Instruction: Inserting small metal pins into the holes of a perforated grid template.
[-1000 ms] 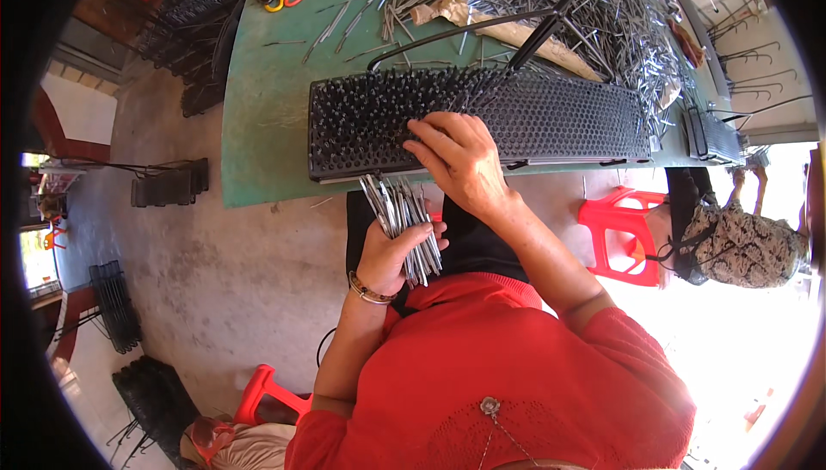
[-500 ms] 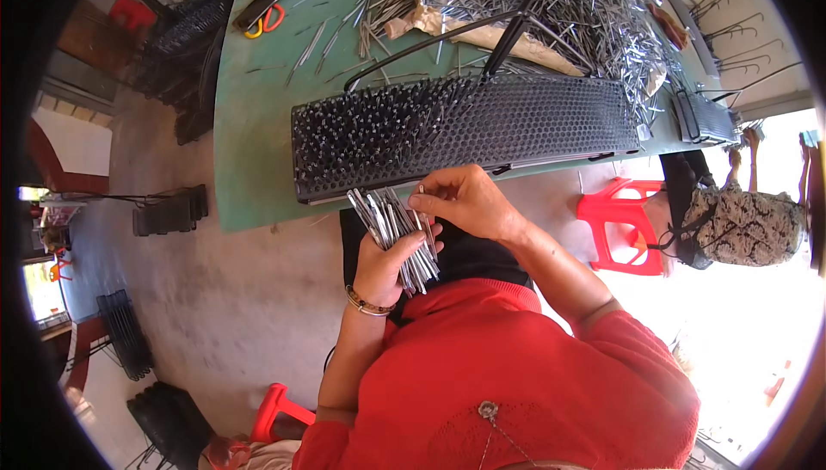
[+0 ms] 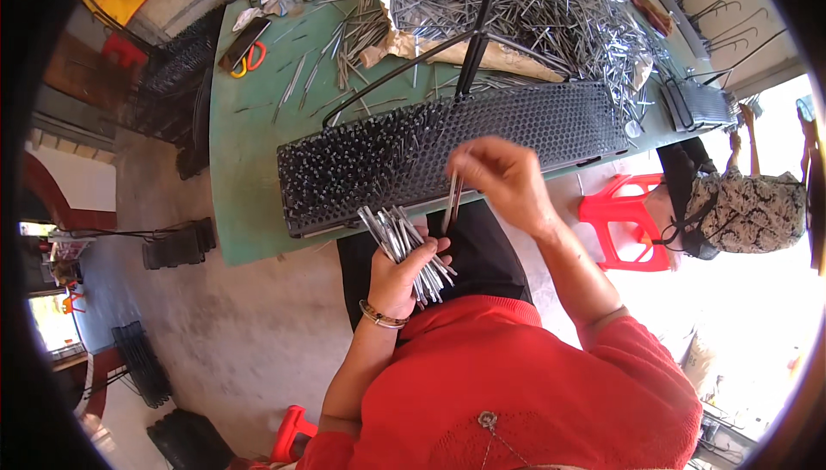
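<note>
A bundle of thin silver metal rods (image 3: 404,251) lies across my left hand (image 3: 397,279), with the fingers and thumb closed round it. My right hand (image 3: 508,179) pinches a rod (image 3: 453,199) that hangs down from the fingertips, to the right of the bundle and apart from it. Beyond both hands stands a long black perforated rack (image 3: 516,130) at the table's near edge. Its left part is filled with upright rods, while the holes toward its right end show bare. Black bars form a frame (image 3: 475,40) rising from the rack.
The green table (image 3: 245,143) carries a large heap of loose rods (image 3: 551,6) on brown paper. Scissors (image 3: 249,59) and a dark flat case (image 3: 243,43) lie at its left. A red stool (image 3: 615,221) and another person (image 3: 740,216) are at the right. More black racks (image 3: 179,245) stand left.
My right hand has lifted away from the bundle, up and to the right, with a rod between its fingers. My left hand still holds the bundle. The whole view has shifted slightly.
</note>
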Demonstrator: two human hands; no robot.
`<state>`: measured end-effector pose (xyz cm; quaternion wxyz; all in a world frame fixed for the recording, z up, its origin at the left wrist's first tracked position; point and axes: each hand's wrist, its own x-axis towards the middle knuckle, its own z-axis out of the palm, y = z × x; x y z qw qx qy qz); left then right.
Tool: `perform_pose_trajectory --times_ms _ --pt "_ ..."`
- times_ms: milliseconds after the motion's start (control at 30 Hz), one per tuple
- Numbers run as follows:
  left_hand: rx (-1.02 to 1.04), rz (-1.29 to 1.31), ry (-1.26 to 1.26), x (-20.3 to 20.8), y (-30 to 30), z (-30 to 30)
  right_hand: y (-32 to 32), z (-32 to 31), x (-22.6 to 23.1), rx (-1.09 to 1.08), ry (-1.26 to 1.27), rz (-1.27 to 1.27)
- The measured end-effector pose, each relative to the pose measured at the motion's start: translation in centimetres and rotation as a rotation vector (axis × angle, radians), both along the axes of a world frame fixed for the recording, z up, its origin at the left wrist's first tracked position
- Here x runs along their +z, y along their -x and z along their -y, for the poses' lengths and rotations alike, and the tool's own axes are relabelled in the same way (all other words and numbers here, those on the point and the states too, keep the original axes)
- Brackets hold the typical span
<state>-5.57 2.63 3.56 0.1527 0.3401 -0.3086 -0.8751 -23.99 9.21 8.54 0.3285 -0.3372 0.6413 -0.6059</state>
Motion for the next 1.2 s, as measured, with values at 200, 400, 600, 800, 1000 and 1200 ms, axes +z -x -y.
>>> perform_pose_trajectory --times_ms 200,400,600,800,1000,1200 --pt "-0.180 0.032 0.020 1.3 2.0 -0.3 2.4 3.0 -0.9 -0.210 0.177 -0.183" --pt "-0.206 0.073 -0.008 -0.4 2.2 0.1 2.4 4.4 -2.3 -0.184 0.156 -0.404" --pt "-0.175 0.069 -0.044 -0.6 2.0 0.0 1.9 5.2 -2.9 -0.144 0.267 -0.655" --pt "-0.188 0.064 -0.006 -0.9 1.5 0.1 0.9 5.1 -3.2 -0.120 0.234 -0.619" --pt "-0.225 0.061 0.021 -1.2 1.1 0.1 1.6 5.3 -3.4 -0.053 0.344 -0.907" --pt "-0.204 0.006 -0.114 -1.1 1.1 0.0 2.1 5.0 -3.8 0.045 0.370 -0.962"
